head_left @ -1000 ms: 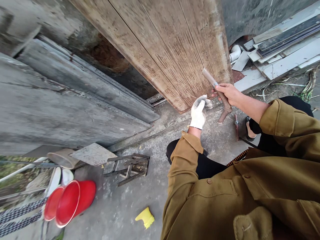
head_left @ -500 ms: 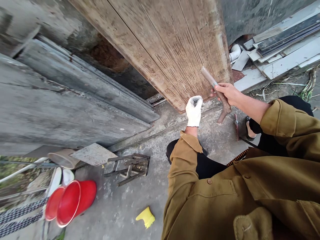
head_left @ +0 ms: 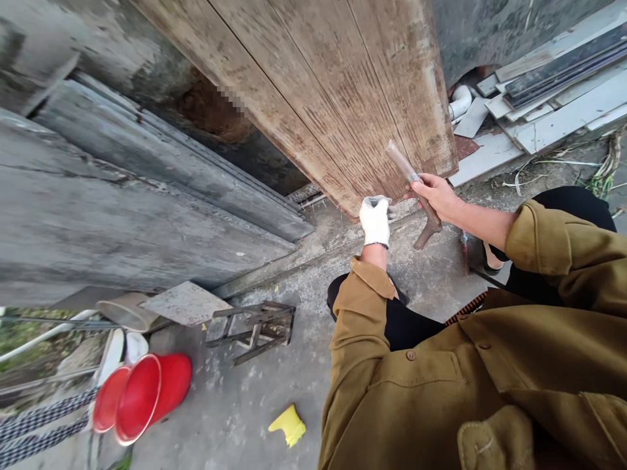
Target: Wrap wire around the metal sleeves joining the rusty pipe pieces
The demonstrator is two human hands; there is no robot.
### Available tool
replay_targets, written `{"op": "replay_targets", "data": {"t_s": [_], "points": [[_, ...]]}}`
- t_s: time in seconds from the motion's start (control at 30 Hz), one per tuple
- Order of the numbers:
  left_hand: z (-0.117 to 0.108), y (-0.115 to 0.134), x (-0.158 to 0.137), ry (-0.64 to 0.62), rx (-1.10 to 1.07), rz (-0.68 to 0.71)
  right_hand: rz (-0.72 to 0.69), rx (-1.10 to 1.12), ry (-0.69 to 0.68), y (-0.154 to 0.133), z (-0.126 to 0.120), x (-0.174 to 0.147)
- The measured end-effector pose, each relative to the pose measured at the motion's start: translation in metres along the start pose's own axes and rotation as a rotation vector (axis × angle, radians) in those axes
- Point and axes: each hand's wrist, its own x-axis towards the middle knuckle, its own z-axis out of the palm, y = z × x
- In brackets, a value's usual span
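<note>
My right hand [head_left: 435, 196] is bare and wrapped round a crooked brown wooden stick [head_left: 429, 225]. A clear plastic tube [head_left: 399, 158] covers the stick's upper end, and silvery wire [head_left: 414, 177] circles the joint. On my left hand [head_left: 376, 222] is a white knit glove. Its fingers are curled together just left of the stick, apart from it. A faint thin strand seems to run between the hands, but what the gloved fingers pinch is too small to make out. Both hands are in front of the lower end of a leaning plank panel [head_left: 337, 111].
Grey boards [head_left: 122, 215] lean at the left. A small wooden stool [head_left: 255, 329], red buckets [head_left: 161, 391] and a yellow piece [head_left: 289, 425] stand or lie on the concrete. Stacked tile strips [head_left: 553, 98] lie at the right. A reddish rod [head_left: 464, 251] is near my foot.
My right hand has moved slightly left and down with the stick, closer to my left hand. The left hand has shifted a little left and turned, its fingers still curled.
</note>
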Motion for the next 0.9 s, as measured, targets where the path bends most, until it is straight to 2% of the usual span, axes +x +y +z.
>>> {"op": "replay_targets", "data": {"t_s": [0.13, 0.4, 0.53, 0.67, 0.8, 0.9], "points": [[0.002, -0.002, 0.0, -0.029, -0.178, -0.127, 0.0, -0.002, -0.005, 0.011, -0.003, 0.004], [0.009, -0.008, -0.011, -0.073, -0.229, -0.221, -0.11, -0.198, -0.003, 0.026, -0.003, 0.006], [0.009, -0.006, -0.02, -0.143, -0.242, -0.286, -0.116, -0.228, 0.023, 0.031, -0.007, 0.008], [0.01, -0.003, -0.027, -0.259, -0.237, -0.342, -0.199, -0.374, 0.003, 0.035, -0.016, 0.016], [0.004, -0.002, -0.031, -0.313, -0.163, -0.238, -0.213, -0.453, -0.052, 0.019, -0.022, 0.021], [-0.009, -0.003, -0.034, -0.396, 0.036, -0.061, -0.148, -0.411, -0.07, -0.001, -0.023, 0.021]]}}
